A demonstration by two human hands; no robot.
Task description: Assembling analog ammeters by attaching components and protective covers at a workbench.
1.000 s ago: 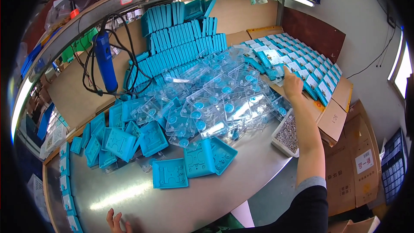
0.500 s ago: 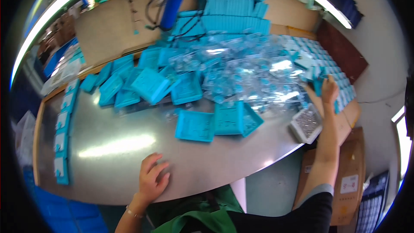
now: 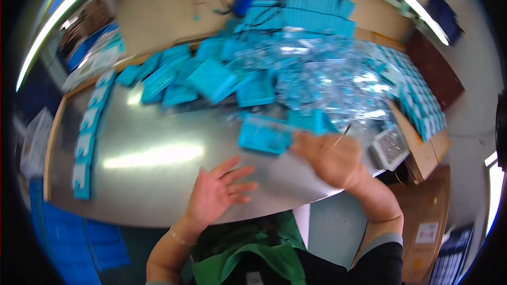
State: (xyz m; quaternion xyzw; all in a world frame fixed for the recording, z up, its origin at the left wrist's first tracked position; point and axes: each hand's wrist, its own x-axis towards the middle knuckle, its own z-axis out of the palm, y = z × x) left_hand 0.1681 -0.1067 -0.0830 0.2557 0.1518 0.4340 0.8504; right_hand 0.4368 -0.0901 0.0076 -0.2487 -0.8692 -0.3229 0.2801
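Note:
Palm up and fingers spread, my left hand (image 3: 214, 195) hovers over the near part of the metal tabletop with nothing in it. My right hand (image 3: 330, 158) is smeared by motion, its fingers curled together just beside a shallow turquoise tray (image 3: 261, 140). A thin dark rod (image 3: 343, 134) shows at the back of that hand; what the fingers hold is not clear. Behind the hand a second turquoise tray (image 3: 305, 120) is partly covered. A hazy, see-through streak crosses the upper part of the first tray.
Several turquoise trays (image 3: 211, 80) lie heaped behind, beside a pile of clear plastic bags (image 3: 322, 82). A row of turquoise pieces with white tops (image 3: 87, 148) lines the left edge. A white bin of small metal parts (image 3: 390, 149) stands right, near a cardboard box (image 3: 428, 153).
My right hand has come from the turquoise pieces at the far right to beside the front trays. My left hand has lifted, turned palm up and spread its fingers. The whole view has shifted.

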